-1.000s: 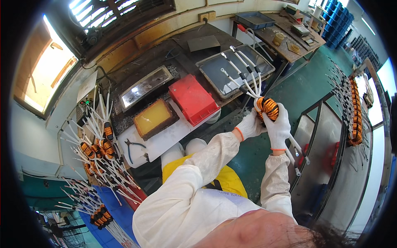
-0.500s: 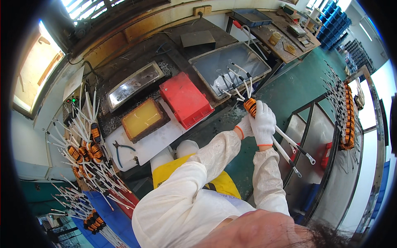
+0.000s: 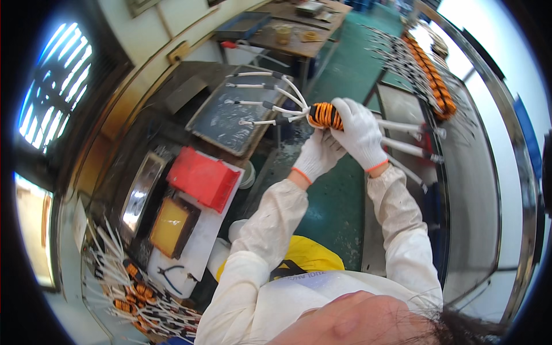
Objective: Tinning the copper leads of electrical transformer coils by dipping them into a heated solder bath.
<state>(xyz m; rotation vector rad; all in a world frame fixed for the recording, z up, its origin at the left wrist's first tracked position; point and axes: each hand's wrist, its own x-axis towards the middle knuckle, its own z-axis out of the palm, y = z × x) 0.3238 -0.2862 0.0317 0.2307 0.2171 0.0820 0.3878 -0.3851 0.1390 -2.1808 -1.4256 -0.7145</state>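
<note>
Both of my hands wear white knitted gloves with orange cuffs. My right hand [image 3: 360,133] wraps closed round a coil wound with orange wire [image 3: 326,115]. Just below it, my left hand [image 3: 319,154] is closed against the coil's underside, fingers partly hidden by the right hand. White leads [image 3: 290,99] with black sleeves and metal lugs fan out left from the coil, above the edge of a shallow tray [image 3: 198,112]. Thicker white leads [image 3: 402,146] stick out on the right, beyond my right hand.
On the left bench are a red box [image 3: 201,175], a block with a yellow top [image 3: 171,225], a shiny metal trough [image 3: 140,192] and pliers [image 3: 171,277]. More coils with leads [image 3: 135,287] pile up lower left. A row of orange coils [image 3: 428,75] lies on the metal rack at right.
My view has turned to the right. The coil, still in both hands, has moved away from the tray toward the rack, its lugged leads now pointing left.
</note>
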